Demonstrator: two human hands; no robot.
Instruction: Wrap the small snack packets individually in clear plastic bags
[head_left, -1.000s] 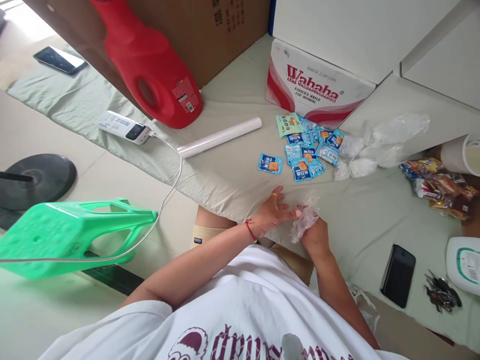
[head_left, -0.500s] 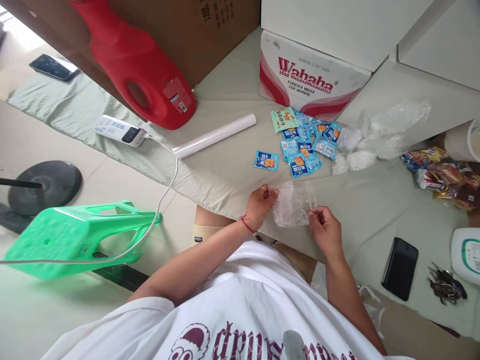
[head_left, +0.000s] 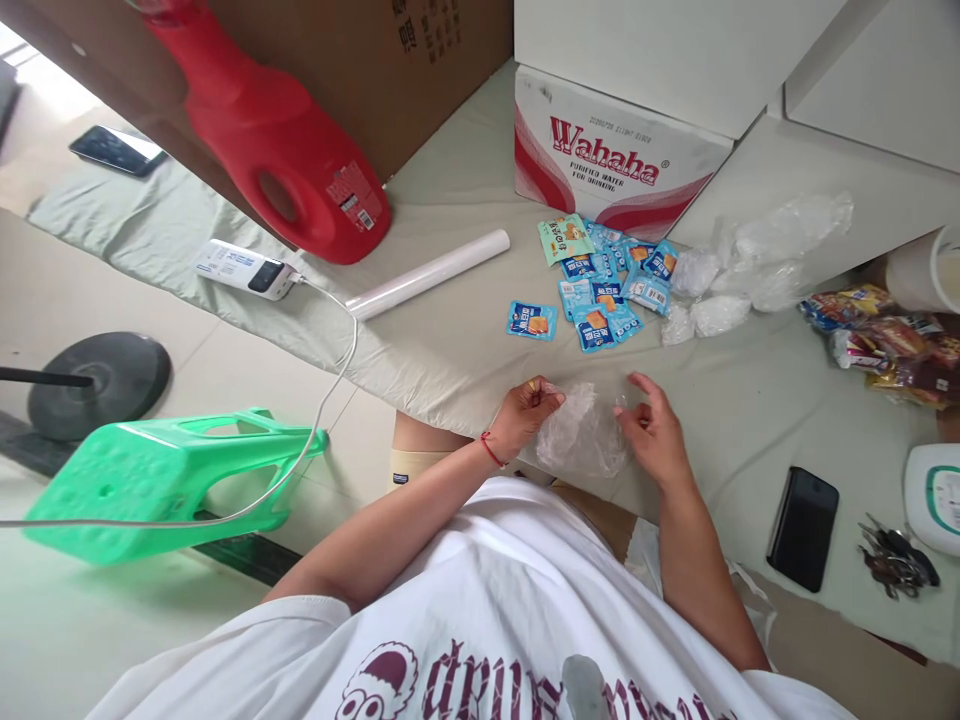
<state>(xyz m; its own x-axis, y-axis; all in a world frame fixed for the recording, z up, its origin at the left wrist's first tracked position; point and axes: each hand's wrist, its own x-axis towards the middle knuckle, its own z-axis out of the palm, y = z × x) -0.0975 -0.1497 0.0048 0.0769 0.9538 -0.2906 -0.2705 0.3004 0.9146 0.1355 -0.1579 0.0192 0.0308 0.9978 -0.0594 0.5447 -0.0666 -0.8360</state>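
Observation:
A clear, crinkled plastic bag (head_left: 581, 435) hangs just above the table's near edge, in front of my white shirt. My left hand (head_left: 529, 415) pinches its upper left corner between thumb and fingers. At the bag's right side, my right hand (head_left: 651, 428) has its thumb and index finger spread apart, with the thumb close to the film; whether it touches cannot be made out. Beyond both hands lie several blue snack packets (head_left: 611, 290) in a loose pile, with one green packet (head_left: 566, 238) on its far left. A single blue packet (head_left: 531, 321) lies apart.
Crumpled clear bags (head_left: 750, 270) lie right of the pile, before a Wahaha carton (head_left: 615, 155). A white roll (head_left: 431, 272), power bank (head_left: 246, 270) and red jug (head_left: 300, 160) are left. Black phone (head_left: 804, 528) and keys (head_left: 896, 560) lie right. A green stool (head_left: 150, 480) is on the floor.
My right thumb and index finger have parted from their pinch on the bag's right edge. The bag sags lower and is more bunched, still in my left hand.

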